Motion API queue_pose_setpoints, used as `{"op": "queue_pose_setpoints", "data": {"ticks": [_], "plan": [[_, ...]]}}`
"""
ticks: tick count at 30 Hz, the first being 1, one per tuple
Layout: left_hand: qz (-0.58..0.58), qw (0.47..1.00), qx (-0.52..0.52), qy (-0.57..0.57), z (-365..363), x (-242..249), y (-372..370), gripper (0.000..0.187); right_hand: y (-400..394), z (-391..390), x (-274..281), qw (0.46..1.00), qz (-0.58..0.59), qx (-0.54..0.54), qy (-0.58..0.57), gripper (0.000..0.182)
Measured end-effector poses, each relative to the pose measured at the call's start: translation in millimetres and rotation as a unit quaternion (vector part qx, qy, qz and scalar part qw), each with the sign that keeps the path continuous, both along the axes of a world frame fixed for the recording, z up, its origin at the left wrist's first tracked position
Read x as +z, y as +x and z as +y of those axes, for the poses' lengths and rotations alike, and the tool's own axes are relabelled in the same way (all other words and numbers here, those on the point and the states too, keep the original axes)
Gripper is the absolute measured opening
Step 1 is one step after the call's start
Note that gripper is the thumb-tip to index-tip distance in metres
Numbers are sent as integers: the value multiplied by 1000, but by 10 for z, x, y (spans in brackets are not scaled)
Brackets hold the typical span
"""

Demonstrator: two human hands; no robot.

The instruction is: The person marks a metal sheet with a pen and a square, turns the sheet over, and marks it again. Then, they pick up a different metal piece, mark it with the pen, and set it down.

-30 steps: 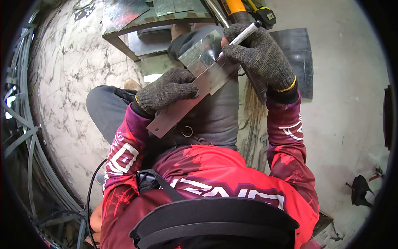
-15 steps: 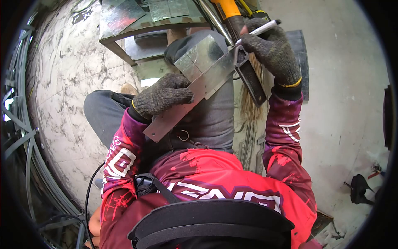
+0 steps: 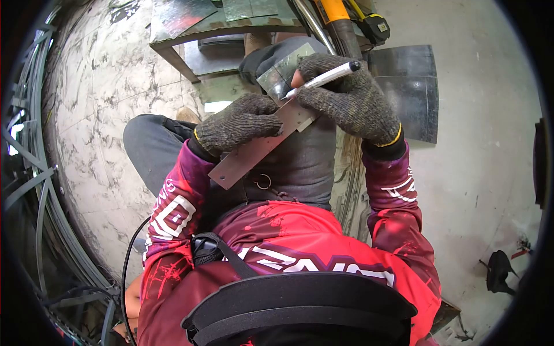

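My left hand (image 3: 239, 124), in a dark knitted glove, grips a flat metal strip (image 3: 239, 163) that lies slantwise over my lap. The strip has a small hole near its lower end. My right hand (image 3: 355, 101), gloved too, holds a white marker (image 3: 326, 76) with a black end, its tip down at the strip's upper edge. Beneath the strip a shiny sheet metal piece (image 3: 277, 75) rests over my leg. My right hand hides the strip's far end.
A metal table (image 3: 231, 32) with sheet pieces stands ahead. Beside it are an orange-handled tool (image 3: 333, 10) and a tape measure (image 3: 375, 27). Dark sheets (image 3: 410, 92) lie on the floor at right. Long metal strips (image 3: 43, 196) curve along the left.
My right hand has come left and down with the marker, from the strip's far end to near my left hand. The black angled tool by the far end is now hidden.
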State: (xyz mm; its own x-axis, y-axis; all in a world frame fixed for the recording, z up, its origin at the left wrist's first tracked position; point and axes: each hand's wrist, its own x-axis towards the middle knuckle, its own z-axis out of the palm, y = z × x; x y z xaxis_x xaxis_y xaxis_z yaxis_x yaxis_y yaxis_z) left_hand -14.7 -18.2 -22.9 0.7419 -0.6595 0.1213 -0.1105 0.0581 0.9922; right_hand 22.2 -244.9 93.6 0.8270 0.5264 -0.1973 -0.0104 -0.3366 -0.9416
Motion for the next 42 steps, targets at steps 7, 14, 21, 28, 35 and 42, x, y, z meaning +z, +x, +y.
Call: {"op": "queue_pose_setpoints", "data": {"ticks": [7, 14, 21, 28, 35, 42], "plan": [[169, 986, 6, 13, -26, 17, -23, 14, -22, 13, -68, 998, -34, 16, -43, 27], [168, 986, 0, 8, -29, 50, -23, 15, 5, -16, -79, 998, -23, 20, -54, 29], [43, 999, 17, 9, -42, -10, -33, 18, 131, -91, 74, 996, 0, -69, -61, 21], [165, 986, 2, 31, -41, 61, -31, 18, 390, -366, 201, 990, -16, -104, -93, 19], [180, 983, 7, 25, -42, 100, -27, 18, 341, -719, 83, 971, -134, -186, -67, 11], [192, 979, 62, 6, -53, 109, -130, 20, -279, -973, -693, 843, -415, -166, -299, 13]]}}
